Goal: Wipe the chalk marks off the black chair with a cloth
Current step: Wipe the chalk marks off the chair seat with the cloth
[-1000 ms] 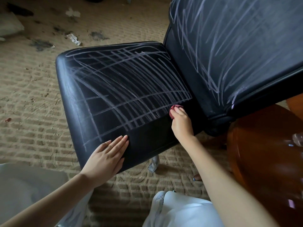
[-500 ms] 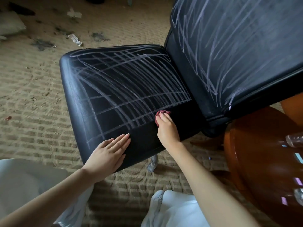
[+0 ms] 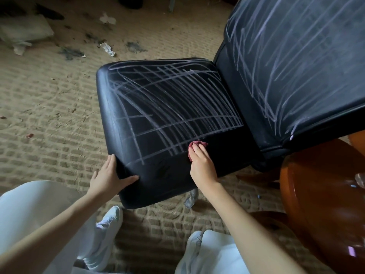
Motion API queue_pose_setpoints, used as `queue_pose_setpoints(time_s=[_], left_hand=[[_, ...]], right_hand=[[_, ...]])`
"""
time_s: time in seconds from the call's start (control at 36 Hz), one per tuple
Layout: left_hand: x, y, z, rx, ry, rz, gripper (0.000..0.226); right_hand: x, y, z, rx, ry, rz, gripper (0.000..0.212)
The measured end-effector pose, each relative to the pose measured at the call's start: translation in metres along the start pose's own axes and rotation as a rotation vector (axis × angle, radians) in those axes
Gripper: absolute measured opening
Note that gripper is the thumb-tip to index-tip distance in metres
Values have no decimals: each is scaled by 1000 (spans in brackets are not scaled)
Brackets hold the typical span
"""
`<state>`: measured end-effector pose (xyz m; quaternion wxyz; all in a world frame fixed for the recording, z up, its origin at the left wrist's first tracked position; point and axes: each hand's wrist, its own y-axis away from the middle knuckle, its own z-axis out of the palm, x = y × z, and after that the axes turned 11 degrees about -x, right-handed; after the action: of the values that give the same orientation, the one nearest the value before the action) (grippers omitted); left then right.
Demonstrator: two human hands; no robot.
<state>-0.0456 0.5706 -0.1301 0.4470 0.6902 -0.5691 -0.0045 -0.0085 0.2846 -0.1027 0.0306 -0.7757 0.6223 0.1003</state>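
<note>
The black chair's seat (image 3: 138,91) is crossed by white chalk marks (image 3: 177,99). More chalk covers the backrest (image 3: 296,56) at the upper right. A strip along the seat's near edge is free of chalk. There my right hand (image 3: 203,165) presses a bunched red cloth (image 3: 198,144) onto the seat, at the lower ends of the chalk lines. The cloth shows only past my fingertips and beside my fingers. My left hand (image 3: 107,178) holds the seat's near left corner, thumb on top and fingers along the side.
A glossy orange-brown round table (image 3: 320,194) stands close at the right, under the backrest. The floor is a woven tan mat (image 3: 49,115) with paper scraps (image 3: 107,48) and dark stains farther away. My white shoes (image 3: 106,224) sit just below the seat.
My right hand has slid the cloth leftward along the seat's near strip. My left hand has left the seat's top, where it lay flat, and now clasps the corner.
</note>
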Motion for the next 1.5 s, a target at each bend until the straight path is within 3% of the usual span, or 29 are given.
queue_pose_setpoints(time_s=[0.11, 0.64, 0.81, 1.0, 1.19, 1.33, 1.5], left_hand=[[-1, 4, -3, -29, -3, 47, 132], [-9, 6, -11, -143, 9, 116, 124], [-12, 5, -10, -149, 15, 135, 126], [-9, 7, -9, -153, 9, 156, 124], [-22, 10, -11, -128, -116, 179, 89], [-24, 11, -10, -117, -82, 197, 92], [-21, 11, -10, -134, -60, 151, 109]], right_hand=[[-16, 4, 6, -11, -16, -16, 49], [-82, 16, 21, -15, -62, -137, 54], [-109, 17, 28, -22, -77, -195, 40], [-146, 18, 37, -26, 13, -357, 44], [-179, 17, 56, -24, 60, -517, 35], [-170, 13, 58, 49, 75, -630, 29], [-158, 9, 55, 26, 298, -678, 37]])
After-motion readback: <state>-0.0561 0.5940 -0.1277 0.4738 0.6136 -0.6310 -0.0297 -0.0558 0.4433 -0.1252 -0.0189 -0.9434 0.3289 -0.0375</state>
